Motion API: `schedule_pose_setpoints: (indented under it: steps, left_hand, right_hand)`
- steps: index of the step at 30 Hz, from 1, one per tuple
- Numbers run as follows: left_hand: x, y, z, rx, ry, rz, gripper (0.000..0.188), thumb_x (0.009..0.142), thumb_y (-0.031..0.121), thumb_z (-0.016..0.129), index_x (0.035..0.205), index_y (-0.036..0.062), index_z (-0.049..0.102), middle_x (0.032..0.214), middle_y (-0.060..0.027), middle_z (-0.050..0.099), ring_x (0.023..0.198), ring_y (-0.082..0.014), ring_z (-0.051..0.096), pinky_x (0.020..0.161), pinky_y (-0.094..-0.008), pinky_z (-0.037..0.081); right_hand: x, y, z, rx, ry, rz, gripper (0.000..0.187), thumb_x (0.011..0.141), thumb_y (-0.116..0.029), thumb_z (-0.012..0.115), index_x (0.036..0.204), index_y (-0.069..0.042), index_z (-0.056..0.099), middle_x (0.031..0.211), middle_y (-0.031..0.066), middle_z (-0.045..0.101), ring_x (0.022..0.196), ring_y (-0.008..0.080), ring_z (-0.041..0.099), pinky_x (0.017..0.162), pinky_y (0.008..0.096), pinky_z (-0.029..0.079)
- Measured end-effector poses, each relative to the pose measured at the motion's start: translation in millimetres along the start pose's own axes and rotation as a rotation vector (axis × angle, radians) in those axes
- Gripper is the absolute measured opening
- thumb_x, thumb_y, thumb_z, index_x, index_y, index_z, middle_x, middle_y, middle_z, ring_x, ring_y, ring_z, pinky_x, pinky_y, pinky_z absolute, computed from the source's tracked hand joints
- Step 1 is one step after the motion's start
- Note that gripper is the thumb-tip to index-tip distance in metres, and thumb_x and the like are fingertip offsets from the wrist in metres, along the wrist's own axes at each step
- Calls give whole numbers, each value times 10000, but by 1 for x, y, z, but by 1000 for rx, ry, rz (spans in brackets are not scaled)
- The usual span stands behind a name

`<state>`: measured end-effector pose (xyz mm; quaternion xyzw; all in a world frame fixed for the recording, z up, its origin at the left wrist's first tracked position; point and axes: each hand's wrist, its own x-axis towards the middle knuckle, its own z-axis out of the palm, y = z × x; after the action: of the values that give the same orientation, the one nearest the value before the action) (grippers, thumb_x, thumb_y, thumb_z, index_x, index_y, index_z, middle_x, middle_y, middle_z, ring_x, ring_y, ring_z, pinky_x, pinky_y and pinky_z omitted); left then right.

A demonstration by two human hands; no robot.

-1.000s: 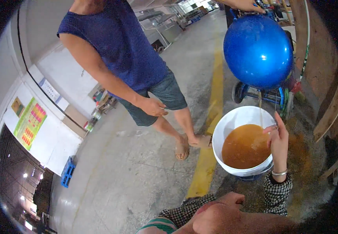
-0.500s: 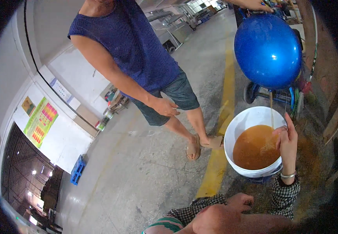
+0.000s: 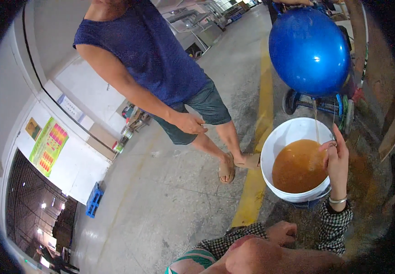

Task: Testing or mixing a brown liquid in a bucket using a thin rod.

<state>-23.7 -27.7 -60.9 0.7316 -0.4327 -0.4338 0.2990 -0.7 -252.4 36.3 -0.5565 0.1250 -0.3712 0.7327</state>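
My right hand (image 3: 338,160) is at the right rim of a white bucket (image 3: 271,137). Its fingers are closed around a thin wire that looks like the bucket's handle, with the index finger pointing up. Orange-brown liquid (image 3: 298,166) partly fills the bucket. A thin stream (image 3: 316,121) falls into it from a glossy blue rounded container (image 3: 309,52) just above. My left hand (image 3: 283,233) is loosely curled beside my bent knee, near the bucket's front; nothing shows in it, though its palm is hidden.
A person (image 3: 147,59) in a blue sleeveless top stands left of the bucket, one sandal almost against it. Another person's hand (image 3: 295,2) is at the top of the blue container. A wheeled cart (image 3: 318,107) stands under it. Cardboard (image 3: 390,137) leans at right.
The view has shifted slightly, so the bucket and blue container appear a little higher. The stream keeps running into the bucket. My hands hold nearly the same poses.
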Motion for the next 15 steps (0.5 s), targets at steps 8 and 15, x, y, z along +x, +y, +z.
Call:
schedule_pose_setpoints:
  steps: [8,15]
  left_hand:
    - [-5,9,-28,-81,74,-57,200,725,122,644,831,35,499,688,-65,543,644,-161,528,609,-321,444]
    - [6,-10,-12,-49,38,-11,172,771,111,617,835,31,479,678,-62,518,612,-97,490,552,-267,418]
  right_hand:
    - [10,5,28,134,-44,-74,476,830,-10,338,1305,-1,302,752,35,565,441,15,369,402,147,326]
    - [0,45,4,-237,-115,-58,508,819,0,323,1322,-69,303,708,31,539,441,47,396,424,195,369]
